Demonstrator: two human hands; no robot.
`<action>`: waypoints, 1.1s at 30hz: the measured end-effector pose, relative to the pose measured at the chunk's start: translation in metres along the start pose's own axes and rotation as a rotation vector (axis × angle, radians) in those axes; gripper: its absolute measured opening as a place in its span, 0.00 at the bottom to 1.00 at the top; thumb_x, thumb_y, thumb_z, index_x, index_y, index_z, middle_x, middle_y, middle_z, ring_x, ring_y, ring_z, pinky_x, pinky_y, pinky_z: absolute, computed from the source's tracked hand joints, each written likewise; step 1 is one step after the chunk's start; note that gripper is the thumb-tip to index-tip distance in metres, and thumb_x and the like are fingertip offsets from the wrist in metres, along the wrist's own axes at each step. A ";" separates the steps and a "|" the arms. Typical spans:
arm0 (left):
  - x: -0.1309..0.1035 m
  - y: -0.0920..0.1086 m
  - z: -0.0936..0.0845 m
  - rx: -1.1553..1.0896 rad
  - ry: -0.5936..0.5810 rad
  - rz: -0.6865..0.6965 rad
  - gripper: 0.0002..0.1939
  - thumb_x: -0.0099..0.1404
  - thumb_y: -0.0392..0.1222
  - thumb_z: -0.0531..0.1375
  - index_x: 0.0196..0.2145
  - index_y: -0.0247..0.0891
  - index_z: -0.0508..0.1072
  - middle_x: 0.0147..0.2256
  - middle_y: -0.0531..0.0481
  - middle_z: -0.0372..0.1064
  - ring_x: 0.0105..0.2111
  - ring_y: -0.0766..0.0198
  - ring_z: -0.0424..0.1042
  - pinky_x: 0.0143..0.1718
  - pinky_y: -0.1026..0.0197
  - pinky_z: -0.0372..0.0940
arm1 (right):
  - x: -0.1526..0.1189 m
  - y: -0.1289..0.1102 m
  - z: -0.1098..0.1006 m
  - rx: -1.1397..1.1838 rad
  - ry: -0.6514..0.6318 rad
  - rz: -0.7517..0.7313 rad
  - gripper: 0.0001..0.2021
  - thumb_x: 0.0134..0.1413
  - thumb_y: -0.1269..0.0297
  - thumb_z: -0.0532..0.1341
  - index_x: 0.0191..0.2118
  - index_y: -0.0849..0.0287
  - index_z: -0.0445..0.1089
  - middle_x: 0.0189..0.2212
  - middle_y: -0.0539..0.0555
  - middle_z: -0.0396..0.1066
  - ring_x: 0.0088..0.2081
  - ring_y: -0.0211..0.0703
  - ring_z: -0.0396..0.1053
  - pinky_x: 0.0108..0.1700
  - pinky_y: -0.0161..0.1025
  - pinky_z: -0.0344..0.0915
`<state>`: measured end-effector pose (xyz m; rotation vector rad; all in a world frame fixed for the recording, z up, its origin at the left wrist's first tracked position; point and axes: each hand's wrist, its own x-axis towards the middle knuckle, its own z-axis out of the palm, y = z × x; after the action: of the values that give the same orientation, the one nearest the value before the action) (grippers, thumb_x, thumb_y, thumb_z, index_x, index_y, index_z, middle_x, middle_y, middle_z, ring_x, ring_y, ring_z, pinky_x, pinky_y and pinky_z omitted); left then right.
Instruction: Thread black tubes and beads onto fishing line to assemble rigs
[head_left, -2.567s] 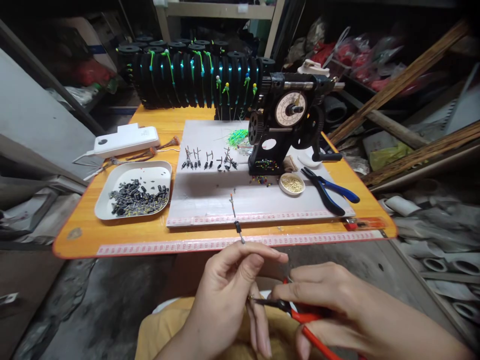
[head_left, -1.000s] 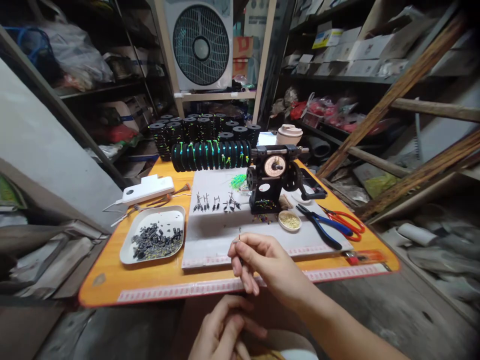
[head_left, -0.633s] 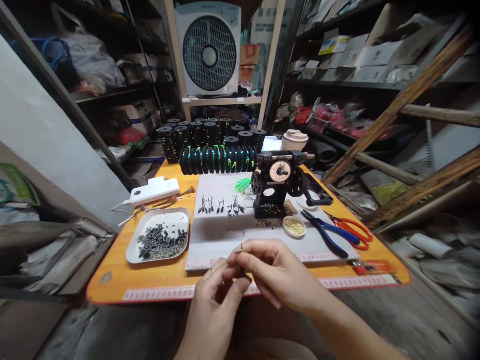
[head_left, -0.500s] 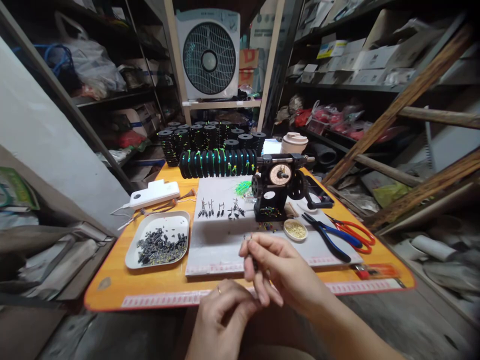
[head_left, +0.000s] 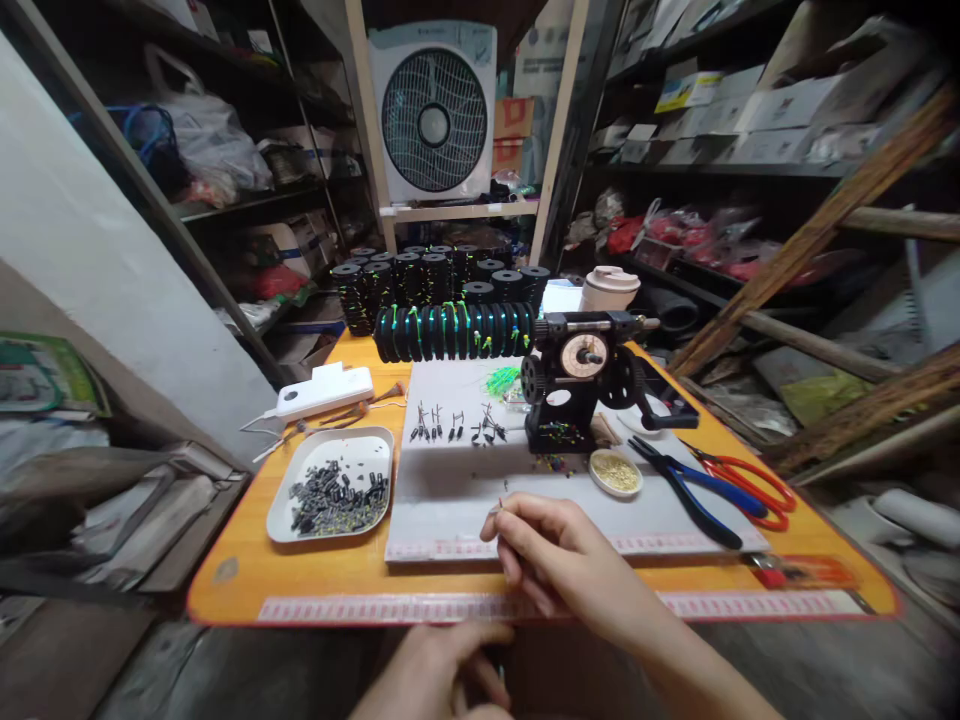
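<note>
Just now the left hand [head_left: 433, 675] had dropped away towards seven o'clock, seemingly leaving the small thin piece [head_left: 500, 504] to the right hand [head_left: 551, 545] alone, pinched in its fingertips above the board [head_left: 442, 500]. Whether the left held anything, I couldn't tell. From the right hand, the tray [head_left: 330, 447] sat near nine o'clock, the dish [head_left: 616, 493] at two.

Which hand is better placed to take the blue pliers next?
Right, probably: the right hand is nearer the blue pliers, though pinching something small; the left hand is lower and farther away.
</note>
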<state>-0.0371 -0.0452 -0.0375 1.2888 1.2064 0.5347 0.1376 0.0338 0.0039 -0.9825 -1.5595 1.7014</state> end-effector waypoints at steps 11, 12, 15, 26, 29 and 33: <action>0.089 0.124 -0.079 0.019 0.611 0.433 0.17 0.65 0.45 0.64 0.50 0.36 0.74 0.20 0.60 0.68 0.11 0.72 0.63 0.17 0.68 0.59 | 0.001 0.003 -0.008 -0.516 0.150 -0.207 0.12 0.69 0.59 0.55 0.36 0.57 0.72 0.29 0.50 0.73 0.32 0.42 0.69 0.37 0.37 0.59; 0.093 0.124 -0.080 0.024 0.646 0.449 0.15 0.64 0.45 0.65 0.46 0.36 0.75 0.19 0.60 0.67 0.11 0.72 0.63 0.17 0.68 0.59 | 0.001 0.004 -0.008 -0.530 0.157 -0.216 0.12 0.69 0.59 0.55 0.36 0.57 0.71 0.29 0.50 0.73 0.32 0.42 0.69 0.37 0.37 0.59; 0.096 0.120 -0.081 0.028 0.746 0.495 0.11 0.62 0.46 0.66 0.38 0.36 0.75 0.17 0.61 0.64 0.11 0.72 0.63 0.17 0.67 0.58 | 0.001 0.005 -0.010 -0.563 0.174 -0.241 0.12 0.69 0.60 0.55 0.35 0.57 0.70 0.28 0.49 0.73 0.32 0.40 0.70 0.37 0.36 0.60; 0.102 0.110 -0.079 0.067 0.696 0.576 0.09 0.60 0.46 0.67 0.29 0.37 0.81 0.19 0.56 0.66 0.17 0.68 0.60 0.23 0.63 0.57 | 0.001 0.008 -0.013 -0.685 0.236 -0.321 0.10 0.69 0.63 0.56 0.37 0.56 0.73 0.29 0.49 0.77 0.30 0.40 0.74 0.34 0.35 0.65; 0.085 0.100 -0.073 0.037 0.682 0.645 0.10 0.60 0.44 0.68 0.24 0.38 0.78 0.24 0.53 0.67 0.27 0.64 0.64 0.33 0.62 0.61 | 0.005 0.014 -0.015 -0.740 0.313 -0.353 0.08 0.67 0.65 0.57 0.43 0.57 0.74 0.36 0.53 0.80 0.34 0.45 0.77 0.38 0.39 0.68; 0.047 0.088 -0.058 -0.142 0.595 0.728 0.12 0.69 0.52 0.60 0.34 0.42 0.74 0.34 0.52 0.69 0.37 0.62 0.72 0.43 0.60 0.66 | 0.004 0.018 -0.019 -0.801 0.398 -0.426 0.10 0.66 0.68 0.58 0.49 0.60 0.73 0.41 0.57 0.80 0.36 0.47 0.77 0.41 0.41 0.71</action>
<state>-0.0454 0.0444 0.0346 1.4810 1.1048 1.5902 0.1520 0.0449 -0.0152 -1.1502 -2.0067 0.5257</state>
